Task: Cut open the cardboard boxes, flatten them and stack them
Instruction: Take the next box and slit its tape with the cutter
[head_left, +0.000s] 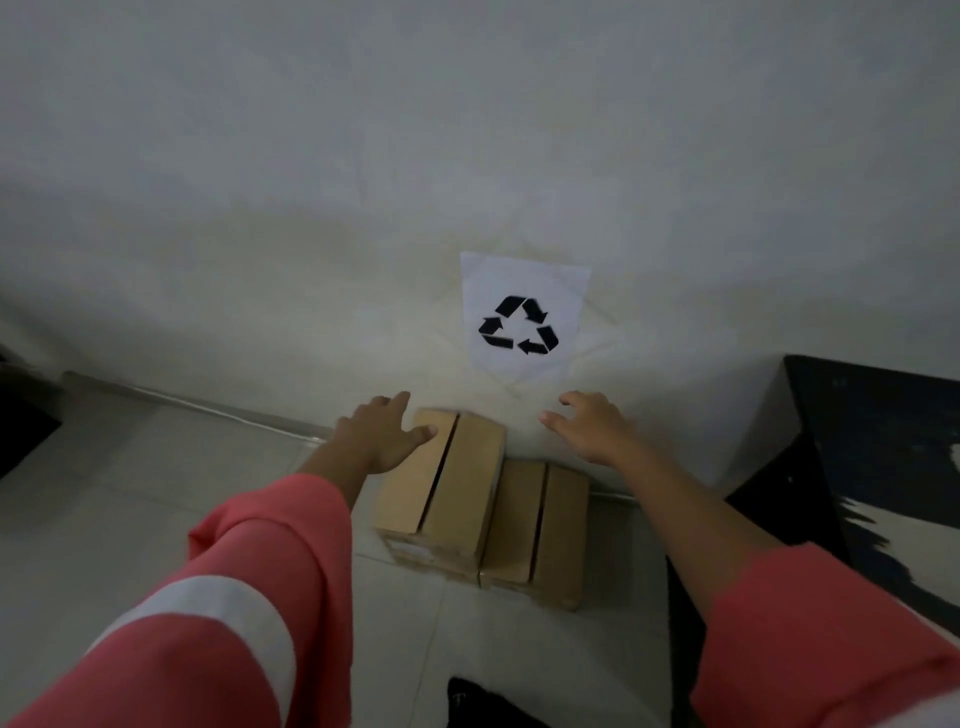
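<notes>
Two closed cardboard boxes stand side by side on the pale tiled floor against a white wall. The taller box (447, 483) is on the left, the lower box (540, 530) on the right; each has a dark slit between its top flaps. My left hand (382, 434) lies on the left part of the taller box's top, fingers spread and straight, thumb on the flap. Above and beyond the lower box, near the wall, my right hand (587, 428) hovers with fingers spread, touching nothing. Both arms wear pink sleeves.
A sheet of paper with a black recycling sign (522, 317) hangs on the wall above the boxes. A black piece of furniture (857, 467) stands close on the right. A dark object (26, 421) sits at the left edge, another dark thing (483, 701) at the bottom.
</notes>
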